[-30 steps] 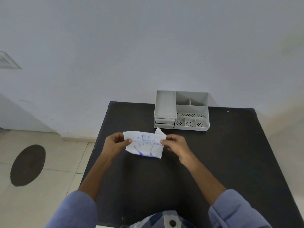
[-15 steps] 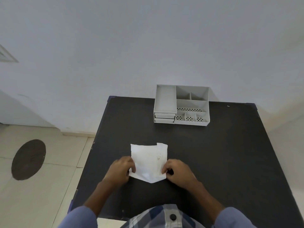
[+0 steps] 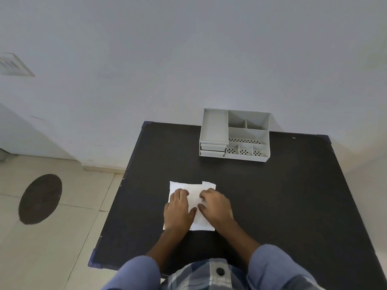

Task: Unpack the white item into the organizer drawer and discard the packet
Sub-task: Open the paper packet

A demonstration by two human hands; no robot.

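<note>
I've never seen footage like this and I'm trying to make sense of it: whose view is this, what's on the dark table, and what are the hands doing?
There is no machine here. A person wears a camera on the head, looking forward and down, so you see their own arms in blue sleeves reaching out from the bottom of the picture. The left hand and right hand both lie palm down on a flat white packet, pressing it against the black table. Neither hand has lifted it; they rest on top of it rather than grip it. At the far edge of the table, near the wall, stands a grey organizer with several open compartments on top and two shut drawers at its front left. Whether the compartments hold anything cannot be told. The packet looks unopened, though the hands cover much of it.
</note>
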